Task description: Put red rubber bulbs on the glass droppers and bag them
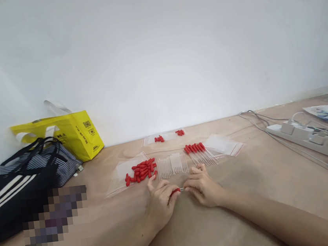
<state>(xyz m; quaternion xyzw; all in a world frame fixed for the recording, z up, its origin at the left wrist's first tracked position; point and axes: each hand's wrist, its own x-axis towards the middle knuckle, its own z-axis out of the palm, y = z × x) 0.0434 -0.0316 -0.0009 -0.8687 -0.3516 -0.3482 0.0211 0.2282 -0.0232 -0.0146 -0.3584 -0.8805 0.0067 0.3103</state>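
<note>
My left hand (160,203) pinches a red dropper bulb (175,191). My right hand (203,188) pinches a thin clear dropper tube (182,189), whose end meets the bulb between my fingertips. How far the tube goes into the bulb is hidden by my fingers. Just beyond my left hand lies a heap of loose red bulbs (141,170), partly on a clear zip bag (117,180). Clear tubes (172,164) lie side by side in a row ahead of my hands. Beyond my right hand, several droppers with red bulbs fitted (198,152) lie in a slanted row.
Another flat bag (224,145) lies right of the droppers. Small red bulbs (159,139) lie near the wall. A yellow bag (87,135) and a black bag (18,195) stand at left. A power strip (310,138) with grey cables lies at right.
</note>
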